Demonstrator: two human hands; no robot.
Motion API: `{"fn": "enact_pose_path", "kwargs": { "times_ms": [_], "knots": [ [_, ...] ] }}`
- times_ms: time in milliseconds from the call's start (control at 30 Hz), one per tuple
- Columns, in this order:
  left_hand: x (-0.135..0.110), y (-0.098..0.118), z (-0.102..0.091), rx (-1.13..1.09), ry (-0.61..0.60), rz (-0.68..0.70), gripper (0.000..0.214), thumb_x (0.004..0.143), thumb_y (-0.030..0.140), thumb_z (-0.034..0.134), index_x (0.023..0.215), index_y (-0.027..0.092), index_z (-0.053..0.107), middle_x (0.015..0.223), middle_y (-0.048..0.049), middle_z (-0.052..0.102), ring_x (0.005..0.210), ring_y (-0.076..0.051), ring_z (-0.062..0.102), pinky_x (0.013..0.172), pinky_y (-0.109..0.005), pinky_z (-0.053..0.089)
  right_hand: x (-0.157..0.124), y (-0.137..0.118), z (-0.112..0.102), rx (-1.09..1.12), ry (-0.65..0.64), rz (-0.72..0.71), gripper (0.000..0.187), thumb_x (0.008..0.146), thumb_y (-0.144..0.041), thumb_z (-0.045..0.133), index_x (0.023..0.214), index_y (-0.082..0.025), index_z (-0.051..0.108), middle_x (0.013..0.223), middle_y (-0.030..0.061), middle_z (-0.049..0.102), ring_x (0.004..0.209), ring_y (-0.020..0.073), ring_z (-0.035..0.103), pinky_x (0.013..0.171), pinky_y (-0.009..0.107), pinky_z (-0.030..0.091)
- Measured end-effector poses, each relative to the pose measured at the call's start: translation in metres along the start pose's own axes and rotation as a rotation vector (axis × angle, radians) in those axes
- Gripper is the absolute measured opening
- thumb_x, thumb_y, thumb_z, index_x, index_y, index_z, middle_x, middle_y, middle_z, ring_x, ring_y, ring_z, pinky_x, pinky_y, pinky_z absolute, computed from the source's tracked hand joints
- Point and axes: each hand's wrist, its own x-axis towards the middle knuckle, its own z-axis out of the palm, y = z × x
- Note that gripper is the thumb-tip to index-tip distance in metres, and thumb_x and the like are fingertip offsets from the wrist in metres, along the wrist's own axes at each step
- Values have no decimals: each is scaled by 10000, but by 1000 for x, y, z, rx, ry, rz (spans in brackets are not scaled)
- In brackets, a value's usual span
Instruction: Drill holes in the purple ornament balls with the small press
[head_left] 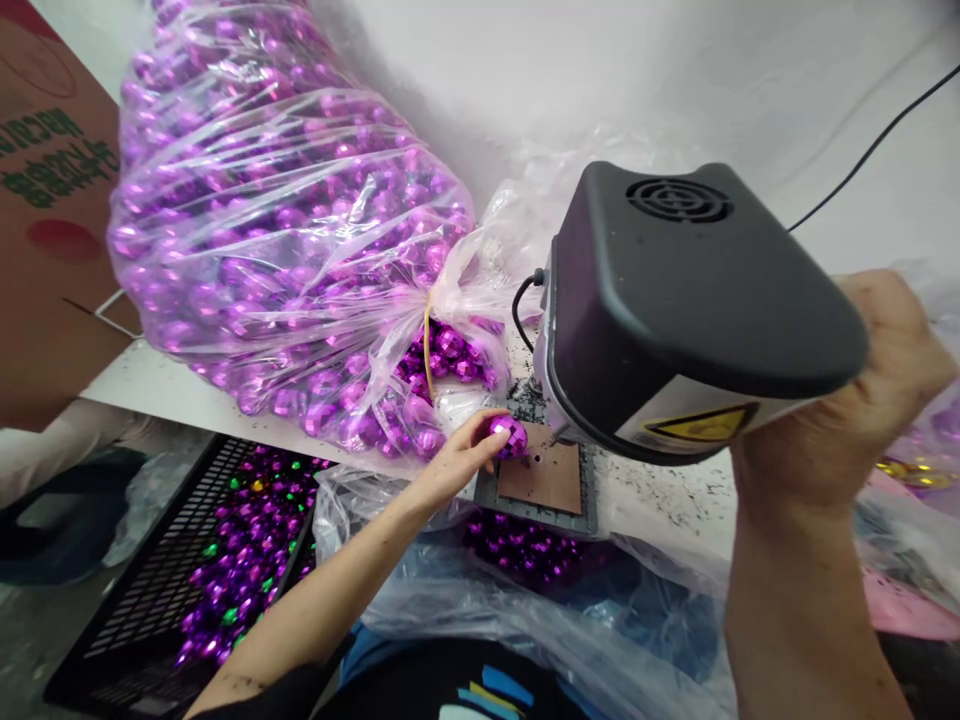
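Note:
Between the fingertips of my left hand (469, 448) is a shiny purple faceted ball (508, 437). The ball is at the left edge of a brown square plate (546, 468) with a small dark hole, set on a grey base. Over the right side of the plate hangs a black machine head (697, 290) with a round vent and a yellow warning label. My right hand (847, 400) is closed at the right side of this head. What its fingers grip is hidden behind the housing.
A large clear bag (300, 230) of purple balls leans at the left, its mouth open toward the plate. A black crate (142, 590) below holds purple and some green balls. More balls (525, 545) lie in plastic under the plate. Dark crumbs cover the white tabletop (667, 495).

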Motion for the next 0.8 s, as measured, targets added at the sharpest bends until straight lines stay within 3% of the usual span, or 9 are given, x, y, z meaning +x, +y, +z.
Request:
{"fn": "enact_pose_path", "kwargs": {
  "times_ms": [133, 200, 467, 600, 800],
  "knots": [
    [4, -15, 15, 134, 45, 140, 451, 962, 439, 596, 1346, 206, 561, 1254, -83, 652, 1146, -253, 600, 1005, -409, 500, 0, -2, -1, 49, -21, -8, 253, 923, -264, 545, 711, -134, 499, 596, -54, 367, 556, 14, 363, 565, 205, 267],
    [4, -19, 22, 233, 66, 189, 409, 968, 400, 597, 1323, 201, 562, 1293, -95, 641, 1208, -272, 583, 1079, -462, 453, 0, -2, -1, 39, -29, 2, 267, 945, -290, 525, 728, -134, 506, 597, -58, 379, 549, 11, 370, 560, 193, 275],
    [7, -28, 43, 645, 104, 500, 421, 898, 284, 706, 1275, 196, 541, 1268, -109, 657, 1136, -293, 610, 990, -458, 503, -1, -1, 0, 41, -34, -3, 256, 963, -272, 512, 751, -129, 508, 593, -71, 388, 546, 1, 381, 561, 181, 280],
    [12, -31, 51, 701, 131, 482, 462, 840, 299, 772, 1235, 184, 562, 1222, -112, 677, 1103, -299, 619, 986, -459, 497, -2, 0, -1, 45, -35, -25, 247, 964, -234, 507, 742, -126, 506, 576, -77, 387, 530, -6, 377, 555, 176, 286],
    [12, -38, 53, 675, 127, 501, 456, 879, 320, 727, 1274, 195, 537, 1218, -104, 666, 1152, -293, 591, 1122, -529, 371, -1, 0, -2, 32, -50, -4, 264, 977, -266, 516, 756, -121, 519, 575, -74, 388, 539, -11, 373, 558, 166, 284]
  ]
}}
